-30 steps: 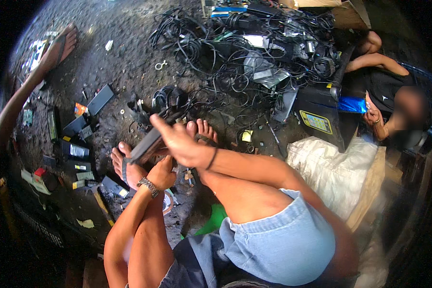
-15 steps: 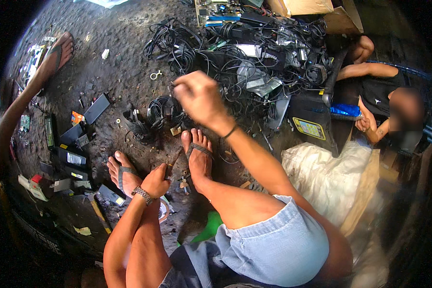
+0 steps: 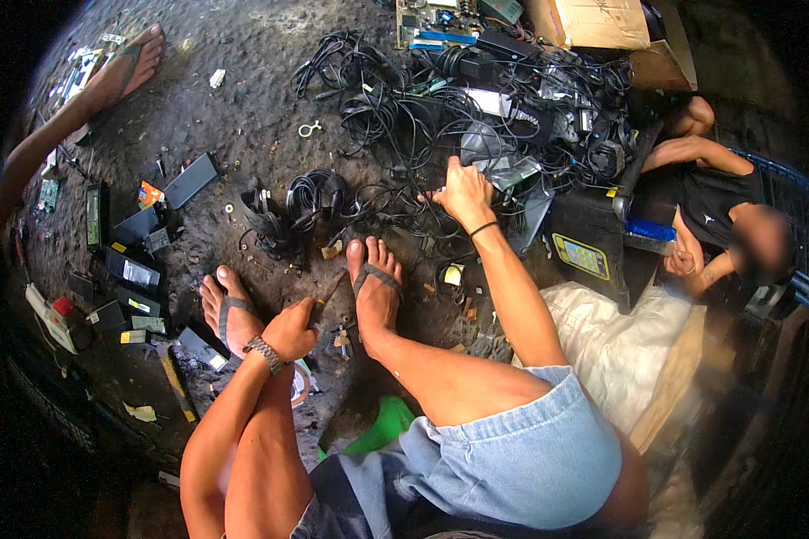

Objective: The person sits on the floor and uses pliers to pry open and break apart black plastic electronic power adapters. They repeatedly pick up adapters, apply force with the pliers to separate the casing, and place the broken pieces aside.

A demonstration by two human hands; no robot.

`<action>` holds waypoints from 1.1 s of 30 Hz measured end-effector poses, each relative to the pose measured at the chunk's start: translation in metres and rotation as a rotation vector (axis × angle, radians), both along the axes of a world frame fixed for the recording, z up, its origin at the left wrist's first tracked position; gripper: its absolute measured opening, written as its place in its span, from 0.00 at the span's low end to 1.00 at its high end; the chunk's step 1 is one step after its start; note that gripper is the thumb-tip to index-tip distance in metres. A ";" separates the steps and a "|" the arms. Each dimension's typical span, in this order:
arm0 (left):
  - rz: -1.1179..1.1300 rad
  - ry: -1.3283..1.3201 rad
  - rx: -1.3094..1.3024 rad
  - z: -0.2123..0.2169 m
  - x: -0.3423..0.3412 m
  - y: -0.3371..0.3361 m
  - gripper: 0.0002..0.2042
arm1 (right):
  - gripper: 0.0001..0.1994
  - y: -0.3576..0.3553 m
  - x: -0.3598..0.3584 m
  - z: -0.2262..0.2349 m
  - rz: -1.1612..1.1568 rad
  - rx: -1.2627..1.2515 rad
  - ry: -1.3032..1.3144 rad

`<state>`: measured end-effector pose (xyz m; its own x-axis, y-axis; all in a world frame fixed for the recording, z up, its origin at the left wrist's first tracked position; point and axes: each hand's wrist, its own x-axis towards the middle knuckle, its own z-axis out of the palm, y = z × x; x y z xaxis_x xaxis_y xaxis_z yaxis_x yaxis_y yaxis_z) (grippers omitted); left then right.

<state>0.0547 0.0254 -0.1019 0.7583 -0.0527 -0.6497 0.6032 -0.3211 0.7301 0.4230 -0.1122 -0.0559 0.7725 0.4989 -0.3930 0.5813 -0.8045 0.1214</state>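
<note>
My left hand (image 3: 289, 332), with a metal watch at the wrist, is closed around a thin knife-like tool (image 3: 333, 287). The tool's narrow brownish end sticks up between my feet; its handle is hidden in the fist. My right hand (image 3: 466, 193) is over the near edge of a tangled heap of black cables (image 3: 391, 117). Its thumb and index finger are spread apart, and no held object shows in it. A coiled bundle of black cable (image 3: 316, 198) and a flatter black bundle (image 3: 265, 223) lie on the ground just beyond my feet.
Black battery-like packs (image 3: 135, 269) lie scattered at the left. A circuit board (image 3: 436, 22) and a cardboard box (image 3: 602, 22) are at the back. On the right are a black bin (image 3: 589, 220), a white sack (image 3: 584, 323) and a seated co-worker (image 3: 715, 189). Another person's foot (image 3: 135, 67) is far left.
My right hand has moved right, from above the coiled bundle to the cable heap, its thumb and index now spread. The left hand keeps its grip near the same spot. The view has shifted slightly.
</note>
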 end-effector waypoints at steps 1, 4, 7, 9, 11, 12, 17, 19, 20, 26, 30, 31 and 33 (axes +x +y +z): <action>-0.001 -0.002 -0.002 0.003 0.003 0.001 0.23 | 0.35 -0.002 0.002 -0.003 -0.027 -0.003 -0.016; 0.045 -0.075 0.019 0.001 0.000 -0.002 0.22 | 0.32 -0.004 0.004 -0.008 -0.058 0.030 -0.101; 0.071 -0.115 0.018 -0.005 -0.003 -0.003 0.22 | 0.32 -0.020 0.012 0.006 -0.251 0.446 0.094; 0.070 -0.125 0.026 -0.009 -0.003 -0.003 0.21 | 0.23 -0.039 0.017 0.006 -0.249 0.962 0.089; 0.090 -0.119 0.058 -0.014 -0.015 -0.004 0.21 | 0.20 -0.018 -0.010 0.049 -0.053 1.130 -0.123; 0.082 -0.104 0.041 -0.018 -0.013 -0.004 0.21 | 0.19 -0.016 -0.011 0.059 -0.026 1.282 -0.107; 0.056 -0.087 0.037 -0.013 -0.007 -0.006 0.25 | 0.14 -0.024 -0.009 0.057 -0.959 1.417 0.523; 0.052 -0.087 0.031 -0.014 -0.006 -0.004 0.25 | 0.08 -0.030 -0.009 0.031 -1.189 1.385 0.846; 0.061 -0.116 0.033 -0.017 -0.006 -0.003 0.25 | 0.08 -0.033 -0.017 0.026 -1.009 1.504 0.673; 0.109 -0.151 0.069 -0.012 -0.011 -0.004 0.21 | 0.15 -0.022 -0.010 0.039 0.148 1.293 -0.495; 0.073 -0.140 0.036 -0.009 -0.008 -0.001 0.19 | 0.19 -0.029 0.002 0.043 0.020 1.208 -0.461; 0.081 -0.160 0.049 -0.010 -0.009 -0.001 0.18 | 0.20 -0.031 0.001 0.049 0.063 1.164 -0.472; 0.099 -0.205 0.080 -0.013 -0.011 -0.001 0.18 | 0.23 -0.038 -0.001 0.051 0.272 0.898 -0.555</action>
